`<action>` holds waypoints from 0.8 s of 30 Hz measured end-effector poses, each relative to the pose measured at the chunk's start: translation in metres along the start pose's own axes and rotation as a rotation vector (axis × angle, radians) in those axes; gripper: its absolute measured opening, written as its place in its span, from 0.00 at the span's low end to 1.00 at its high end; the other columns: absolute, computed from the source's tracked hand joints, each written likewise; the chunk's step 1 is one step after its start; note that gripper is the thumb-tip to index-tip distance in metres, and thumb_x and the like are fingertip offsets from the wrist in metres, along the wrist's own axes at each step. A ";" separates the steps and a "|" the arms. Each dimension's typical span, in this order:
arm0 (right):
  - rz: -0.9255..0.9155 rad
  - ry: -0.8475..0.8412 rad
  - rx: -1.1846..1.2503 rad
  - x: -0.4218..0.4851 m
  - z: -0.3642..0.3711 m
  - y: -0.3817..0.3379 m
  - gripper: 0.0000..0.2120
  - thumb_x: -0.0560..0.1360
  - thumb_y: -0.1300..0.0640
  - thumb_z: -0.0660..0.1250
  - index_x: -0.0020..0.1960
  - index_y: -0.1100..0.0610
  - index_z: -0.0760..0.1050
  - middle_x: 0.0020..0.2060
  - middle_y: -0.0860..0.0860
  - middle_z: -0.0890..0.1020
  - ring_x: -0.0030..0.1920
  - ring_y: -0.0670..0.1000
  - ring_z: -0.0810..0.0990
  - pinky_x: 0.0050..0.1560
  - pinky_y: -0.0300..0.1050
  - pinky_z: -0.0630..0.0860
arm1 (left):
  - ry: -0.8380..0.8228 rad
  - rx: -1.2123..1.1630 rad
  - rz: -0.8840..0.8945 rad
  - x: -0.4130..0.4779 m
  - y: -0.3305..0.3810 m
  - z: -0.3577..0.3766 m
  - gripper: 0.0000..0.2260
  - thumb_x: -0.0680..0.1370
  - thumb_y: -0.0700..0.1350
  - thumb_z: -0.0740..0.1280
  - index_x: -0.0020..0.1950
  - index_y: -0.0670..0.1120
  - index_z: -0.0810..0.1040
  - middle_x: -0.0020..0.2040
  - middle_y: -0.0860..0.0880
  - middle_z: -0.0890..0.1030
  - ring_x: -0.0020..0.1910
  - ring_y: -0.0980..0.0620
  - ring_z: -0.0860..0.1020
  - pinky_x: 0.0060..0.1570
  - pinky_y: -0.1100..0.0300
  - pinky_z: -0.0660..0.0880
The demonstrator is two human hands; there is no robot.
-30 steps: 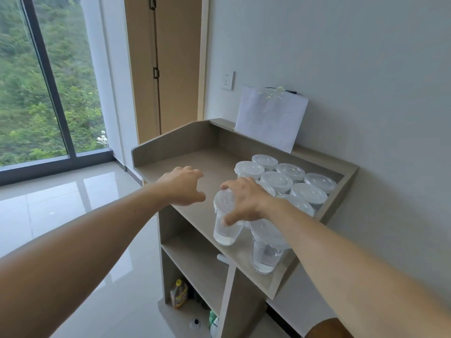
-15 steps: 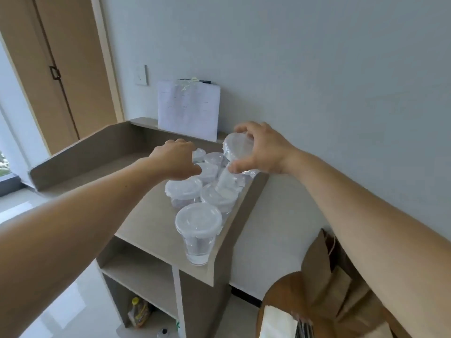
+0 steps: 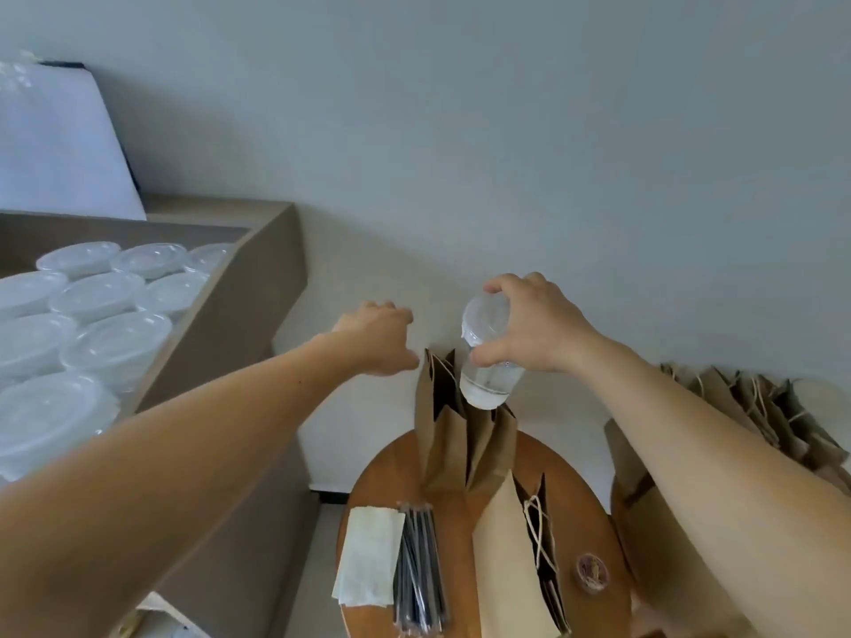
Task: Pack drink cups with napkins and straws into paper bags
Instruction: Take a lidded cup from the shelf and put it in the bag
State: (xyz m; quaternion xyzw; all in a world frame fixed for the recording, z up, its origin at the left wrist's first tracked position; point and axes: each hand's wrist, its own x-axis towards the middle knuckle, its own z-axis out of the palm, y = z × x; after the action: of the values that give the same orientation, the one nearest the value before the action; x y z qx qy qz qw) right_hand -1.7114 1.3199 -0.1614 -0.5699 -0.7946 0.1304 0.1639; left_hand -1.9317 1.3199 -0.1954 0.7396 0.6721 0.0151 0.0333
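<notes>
My right hand (image 3: 534,322) grips a clear lidded drink cup (image 3: 489,356) by its top, with a little water in the bottom. The cup hangs tilted just above the open mouth of a brown paper bag (image 3: 453,435) that stands on a round wooden table (image 3: 382,472). My left hand (image 3: 380,336) reaches toward the bag's left top edge with fingers curled, holding nothing that I can see. A stack of white napkins (image 3: 368,554) and a bundle of wrapped straws (image 3: 421,568) lie on the table's left side. A second paper bag (image 3: 515,559) stands nearer to me.
Several more lidded cups (image 3: 92,315) stand on the grey counter (image 3: 239,315) at the left. A row of folded paper bags (image 3: 760,402) leans against the wall at the right. A small round coaster-like disc (image 3: 591,572) lies on the table.
My right hand lifted a cup off the counter and carried it right, over the paper bag on the round table. My left hand moved right along with it, toward the bag's edge.
</notes>
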 end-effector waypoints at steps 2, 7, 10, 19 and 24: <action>0.049 -0.032 -0.016 -0.009 0.009 0.040 0.46 0.59 0.41 0.78 0.72 0.46 0.63 0.64 0.49 0.67 0.65 0.52 0.67 0.54 0.49 0.71 | -0.075 -0.024 0.040 0.014 0.039 0.036 0.25 0.74 0.55 0.66 0.69 0.49 0.70 0.64 0.46 0.74 0.61 0.44 0.72 0.54 0.50 0.74; 0.099 -0.096 -0.013 -0.024 0.035 0.112 0.45 0.60 0.41 0.77 0.72 0.47 0.62 0.65 0.51 0.67 0.65 0.54 0.67 0.58 0.53 0.74 | -0.228 -0.066 0.051 0.022 0.109 0.125 0.24 0.70 0.55 0.67 0.64 0.50 0.73 0.57 0.49 0.76 0.53 0.47 0.74 0.50 0.52 0.76; 0.129 -0.119 0.020 -0.029 0.054 0.142 0.45 0.61 0.42 0.77 0.73 0.46 0.62 0.66 0.51 0.66 0.67 0.54 0.66 0.57 0.52 0.72 | -0.342 -0.093 0.030 0.013 0.138 0.172 0.16 0.69 0.56 0.71 0.52 0.51 0.75 0.44 0.53 0.76 0.41 0.53 0.76 0.41 0.56 0.78; 0.143 -0.120 0.108 -0.038 0.108 0.163 0.43 0.63 0.40 0.77 0.72 0.47 0.62 0.66 0.50 0.67 0.65 0.54 0.67 0.52 0.47 0.68 | -0.815 -0.243 -0.050 -0.033 0.159 0.261 0.28 0.68 0.62 0.74 0.60 0.47 0.72 0.49 0.49 0.79 0.49 0.48 0.79 0.54 0.51 0.79; 0.161 -0.128 0.082 -0.046 0.127 0.157 0.44 0.63 0.38 0.76 0.73 0.47 0.62 0.66 0.49 0.67 0.65 0.53 0.67 0.51 0.46 0.68 | -0.792 -0.471 -0.152 -0.038 0.166 0.273 0.36 0.70 0.64 0.69 0.70 0.44 0.68 0.62 0.47 0.75 0.58 0.48 0.75 0.61 0.48 0.76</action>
State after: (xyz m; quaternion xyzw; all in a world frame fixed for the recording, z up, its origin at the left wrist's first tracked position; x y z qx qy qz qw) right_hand -1.6145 1.3229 -0.3443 -0.6153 -0.7489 0.2119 0.1250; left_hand -1.7518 1.2589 -0.4549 0.6095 0.6380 -0.1187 0.4554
